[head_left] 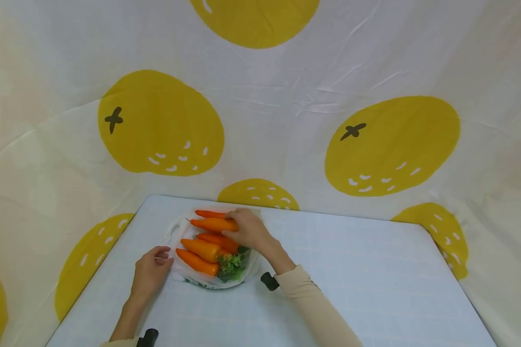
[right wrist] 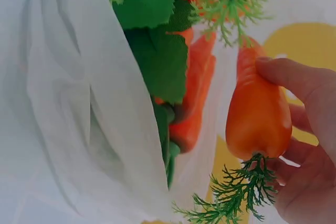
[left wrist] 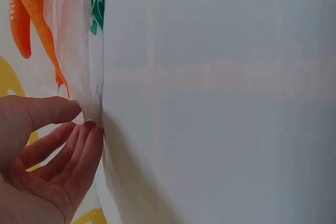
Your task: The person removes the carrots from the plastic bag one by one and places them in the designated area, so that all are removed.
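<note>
A white plastic bag [head_left: 180, 274] with green print lies on the table, with several orange carrots [head_left: 201, 249] and green leaves [head_left: 233, 266] on and inside it. My right hand [head_left: 247, 231] grips a carrot [right wrist: 258, 116] by its thick end at the far side of the bag. The thumb lies across that carrot, and feathery green fronds [right wrist: 244, 192] hang from its top. At the bag's left edge, my left hand [left wrist: 58, 156] pinches the thin plastic between thumb and fingertips. Another carrot [head_left: 208, 214] lies just beyond the held one.
A pale table [head_left: 351, 289] extends to the right and front of the bag. Behind and around it hangs a white cloth [head_left: 269, 125] printed with large yellow fruit. A dark wrist device [head_left: 269, 281] sits by the right sleeve.
</note>
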Action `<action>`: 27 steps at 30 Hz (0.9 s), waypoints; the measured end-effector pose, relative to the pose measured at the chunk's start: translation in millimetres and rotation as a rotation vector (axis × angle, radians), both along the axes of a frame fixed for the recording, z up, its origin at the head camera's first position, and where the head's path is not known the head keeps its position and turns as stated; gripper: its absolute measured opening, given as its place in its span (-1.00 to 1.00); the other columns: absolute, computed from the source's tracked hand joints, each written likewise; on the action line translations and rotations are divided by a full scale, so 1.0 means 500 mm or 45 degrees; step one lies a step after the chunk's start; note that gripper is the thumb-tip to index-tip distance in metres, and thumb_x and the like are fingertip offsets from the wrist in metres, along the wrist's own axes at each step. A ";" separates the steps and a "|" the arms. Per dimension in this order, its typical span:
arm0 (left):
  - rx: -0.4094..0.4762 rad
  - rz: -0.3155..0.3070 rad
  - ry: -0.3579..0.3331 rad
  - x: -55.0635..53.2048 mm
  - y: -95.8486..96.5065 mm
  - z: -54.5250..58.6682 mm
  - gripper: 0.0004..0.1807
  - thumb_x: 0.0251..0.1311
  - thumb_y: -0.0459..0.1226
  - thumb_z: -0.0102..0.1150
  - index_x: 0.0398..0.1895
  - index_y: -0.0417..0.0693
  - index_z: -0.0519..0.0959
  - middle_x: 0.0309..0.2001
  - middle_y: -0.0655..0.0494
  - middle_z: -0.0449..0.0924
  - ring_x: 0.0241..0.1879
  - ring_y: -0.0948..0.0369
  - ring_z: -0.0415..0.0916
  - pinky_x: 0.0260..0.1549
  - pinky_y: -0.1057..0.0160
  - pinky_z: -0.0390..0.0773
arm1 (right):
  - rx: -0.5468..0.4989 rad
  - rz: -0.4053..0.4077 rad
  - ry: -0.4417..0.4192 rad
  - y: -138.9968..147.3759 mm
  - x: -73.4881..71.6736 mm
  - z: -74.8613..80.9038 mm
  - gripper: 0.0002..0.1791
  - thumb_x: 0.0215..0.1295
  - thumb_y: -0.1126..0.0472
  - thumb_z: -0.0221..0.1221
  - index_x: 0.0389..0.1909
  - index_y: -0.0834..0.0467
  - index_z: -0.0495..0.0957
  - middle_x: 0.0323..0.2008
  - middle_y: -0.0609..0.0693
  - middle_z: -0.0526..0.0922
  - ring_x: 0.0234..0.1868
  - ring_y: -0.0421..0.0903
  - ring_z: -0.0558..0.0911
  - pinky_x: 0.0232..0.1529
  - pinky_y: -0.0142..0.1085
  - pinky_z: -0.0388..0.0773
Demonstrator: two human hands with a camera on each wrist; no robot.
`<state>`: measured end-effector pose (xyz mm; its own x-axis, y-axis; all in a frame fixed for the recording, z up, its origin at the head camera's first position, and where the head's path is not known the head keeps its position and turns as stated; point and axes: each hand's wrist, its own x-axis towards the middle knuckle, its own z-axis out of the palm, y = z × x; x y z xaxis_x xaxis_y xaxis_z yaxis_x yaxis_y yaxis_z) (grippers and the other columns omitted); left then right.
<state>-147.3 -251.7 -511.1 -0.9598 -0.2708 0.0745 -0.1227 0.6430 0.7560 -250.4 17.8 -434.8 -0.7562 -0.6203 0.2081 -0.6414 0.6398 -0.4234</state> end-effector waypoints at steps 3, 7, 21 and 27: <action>-0.064 -0.046 0.009 0.003 0.005 0.006 -0.68 0.26 -0.41 0.30 0.04 -0.42 0.59 -0.20 -0.19 0.66 -0.22 -0.06 0.63 -0.16 -0.01 0.66 | -0.044 -0.024 -0.017 0.026 0.001 0.003 -0.56 0.36 0.06 0.36 0.16 0.19 0.63 0.09 0.06 0.68 0.09 0.01 0.60 0.17 -0.16 0.57; -0.149 -0.081 -0.010 0.008 0.010 0.010 -0.66 0.27 -0.39 0.30 0.04 -0.44 0.57 -0.21 -0.17 0.65 -0.24 -0.02 0.59 -0.17 -0.04 0.63 | -0.115 -0.034 -0.030 0.059 0.001 0.003 -0.56 0.36 0.07 0.36 0.16 0.21 0.63 0.12 0.10 0.67 0.14 0.05 0.61 0.21 -0.09 0.54; -0.689 -0.237 0.084 0.026 0.003 0.005 -0.64 0.22 -0.30 0.40 -0.06 -0.44 0.65 -0.19 -0.23 0.64 -0.22 -0.16 0.62 -0.21 -0.18 0.67 | -0.292 -0.095 -0.027 0.160 0.019 0.008 -0.61 0.29 0.10 0.41 0.06 0.19 0.67 -0.01 0.04 0.71 -0.09 -0.05 0.61 -0.04 -0.16 0.59; -0.829 -0.293 0.247 0.035 -0.001 -0.003 -0.75 0.16 -0.29 0.47 -0.26 -0.35 0.69 -0.27 -0.19 0.62 -0.34 -0.10 0.60 -0.37 -0.09 0.69 | -0.335 -0.156 -0.077 0.203 0.025 0.009 -0.66 0.28 0.15 0.42 0.04 0.16 0.68 -0.12 -0.03 0.70 -0.21 -0.10 0.56 -0.17 -0.22 0.60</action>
